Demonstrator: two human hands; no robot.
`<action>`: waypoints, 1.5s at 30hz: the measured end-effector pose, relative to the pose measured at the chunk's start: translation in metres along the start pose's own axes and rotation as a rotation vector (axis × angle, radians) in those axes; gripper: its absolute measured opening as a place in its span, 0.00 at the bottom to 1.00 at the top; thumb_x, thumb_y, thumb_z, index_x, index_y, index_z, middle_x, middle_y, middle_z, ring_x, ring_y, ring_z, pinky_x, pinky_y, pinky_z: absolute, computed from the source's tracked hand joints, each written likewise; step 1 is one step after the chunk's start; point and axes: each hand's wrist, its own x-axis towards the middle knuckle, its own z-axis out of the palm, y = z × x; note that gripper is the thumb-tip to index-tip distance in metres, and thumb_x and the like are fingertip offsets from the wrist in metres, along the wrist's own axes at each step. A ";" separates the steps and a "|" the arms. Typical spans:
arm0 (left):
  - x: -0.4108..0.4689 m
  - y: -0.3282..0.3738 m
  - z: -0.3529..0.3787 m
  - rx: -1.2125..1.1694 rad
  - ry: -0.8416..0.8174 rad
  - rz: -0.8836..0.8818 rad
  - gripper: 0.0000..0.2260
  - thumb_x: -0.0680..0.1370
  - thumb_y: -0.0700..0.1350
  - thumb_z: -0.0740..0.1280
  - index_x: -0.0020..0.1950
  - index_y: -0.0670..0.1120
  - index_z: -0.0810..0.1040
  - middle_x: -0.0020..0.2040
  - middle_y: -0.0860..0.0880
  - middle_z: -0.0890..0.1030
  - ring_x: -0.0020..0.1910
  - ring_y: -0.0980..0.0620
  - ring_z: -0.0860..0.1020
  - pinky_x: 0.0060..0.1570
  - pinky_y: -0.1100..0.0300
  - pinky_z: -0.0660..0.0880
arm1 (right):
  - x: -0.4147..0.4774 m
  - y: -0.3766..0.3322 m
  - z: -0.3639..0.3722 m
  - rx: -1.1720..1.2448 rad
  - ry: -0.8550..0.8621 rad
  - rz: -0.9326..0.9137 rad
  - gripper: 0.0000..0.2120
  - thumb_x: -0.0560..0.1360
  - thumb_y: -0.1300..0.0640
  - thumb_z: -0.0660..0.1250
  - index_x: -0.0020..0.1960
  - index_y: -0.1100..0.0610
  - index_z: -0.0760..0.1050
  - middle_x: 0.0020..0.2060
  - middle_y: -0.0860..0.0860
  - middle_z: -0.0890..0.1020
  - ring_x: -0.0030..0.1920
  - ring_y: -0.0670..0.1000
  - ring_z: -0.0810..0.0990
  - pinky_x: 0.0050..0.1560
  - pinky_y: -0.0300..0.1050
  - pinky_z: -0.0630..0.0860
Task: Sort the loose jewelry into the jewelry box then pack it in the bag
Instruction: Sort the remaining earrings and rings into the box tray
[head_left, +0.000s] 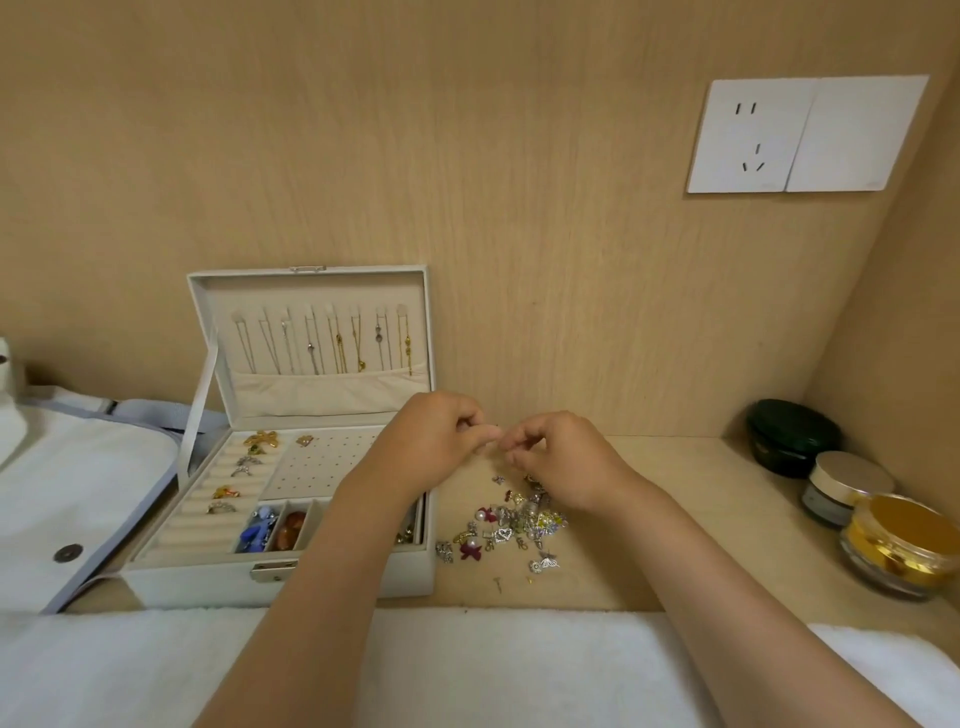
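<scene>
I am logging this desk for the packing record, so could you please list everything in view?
jewelry box: one, white, open, desk left of centre
necklaces: about eight, silver and gold, hanging in the lid
rings: several, gold and silver, box's left side
loose jewelry: one pile, silver, gold, dark red, right of the box
bag: one, white with grey-blue trim, far left
dark green container: one, back right corner
grey jar: one, pale lid, right
yellow jar: one, clear glass, nearest right
socket plate: one, white, wall upper right
cloth: one, white, near edge
left hand: one, fingers curled, over the box's right side
right hand: one, fingers curled, over the pile; pinched item, if any, unclear
</scene>
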 end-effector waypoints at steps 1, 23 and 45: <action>0.000 -0.001 0.000 -0.004 -0.008 -0.002 0.10 0.76 0.51 0.71 0.38 0.47 0.83 0.36 0.50 0.82 0.35 0.53 0.77 0.38 0.61 0.72 | 0.001 -0.003 0.001 -0.055 -0.027 -0.004 0.05 0.75 0.53 0.72 0.50 0.46 0.84 0.42 0.40 0.83 0.43 0.42 0.81 0.50 0.41 0.77; -0.014 0.005 -0.025 -0.188 0.178 -0.099 0.07 0.75 0.50 0.73 0.38 0.51 0.80 0.32 0.57 0.77 0.30 0.66 0.73 0.36 0.69 0.68 | -0.004 -0.031 -0.005 0.211 0.068 -0.045 0.04 0.72 0.60 0.74 0.40 0.52 0.84 0.33 0.46 0.82 0.29 0.37 0.74 0.35 0.30 0.72; -0.103 -0.106 -0.103 -0.095 0.140 -0.181 0.09 0.73 0.48 0.75 0.43 0.64 0.81 0.41 0.62 0.81 0.41 0.61 0.77 0.45 0.63 0.75 | 0.035 -0.142 0.084 0.194 -0.098 -0.187 0.06 0.74 0.58 0.73 0.43 0.47 0.83 0.40 0.44 0.84 0.40 0.39 0.81 0.45 0.33 0.75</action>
